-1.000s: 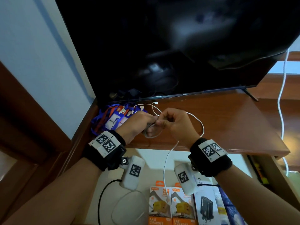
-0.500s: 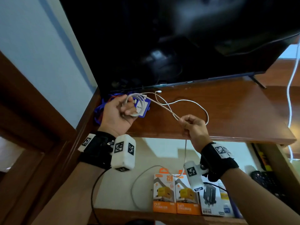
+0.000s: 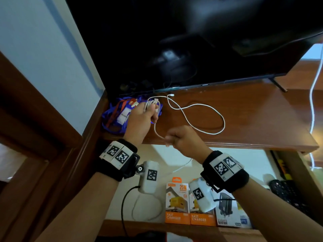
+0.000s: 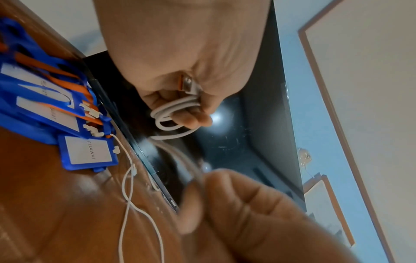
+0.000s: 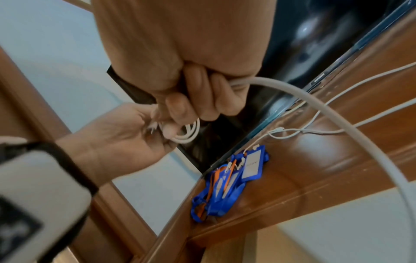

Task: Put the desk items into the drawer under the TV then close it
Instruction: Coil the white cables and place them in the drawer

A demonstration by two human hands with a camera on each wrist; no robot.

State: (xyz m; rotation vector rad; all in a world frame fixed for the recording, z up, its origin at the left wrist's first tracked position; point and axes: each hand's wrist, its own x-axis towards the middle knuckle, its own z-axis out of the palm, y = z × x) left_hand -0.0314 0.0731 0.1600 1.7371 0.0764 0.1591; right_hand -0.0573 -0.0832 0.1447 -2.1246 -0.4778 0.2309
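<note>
My left hand (image 3: 151,111) holds a small coil of white cable (image 3: 152,104) above the desk's left end, by the TV's lower edge. The left wrist view shows the coil (image 4: 171,118) and a USB plug (image 4: 188,85) curled in its fingers. From the coil a short stretch of cable runs down to my right hand (image 3: 170,139), which grips it in a fist at the desk's front edge; the right wrist view shows the cable (image 5: 333,122) leaving that fist (image 5: 216,92). More white cable (image 3: 206,117) lies in a loose loop on the desk (image 3: 253,123). Blue badge holders with lanyards (image 3: 116,117) lie under my left hand.
The black TV (image 3: 192,41) stands on the desk and overhangs the hands. Below the desk the drawer (image 3: 174,154) is open, holding orange charger boxes (image 3: 177,203), a dark box (image 3: 227,210) and a thin white cable. Another white cable (image 3: 314,88) hangs at the right.
My right hand has slid left along the cable, close to the left hand. The left hand still holds the coil by the badge holders. The loose loop on the desk is longer.
</note>
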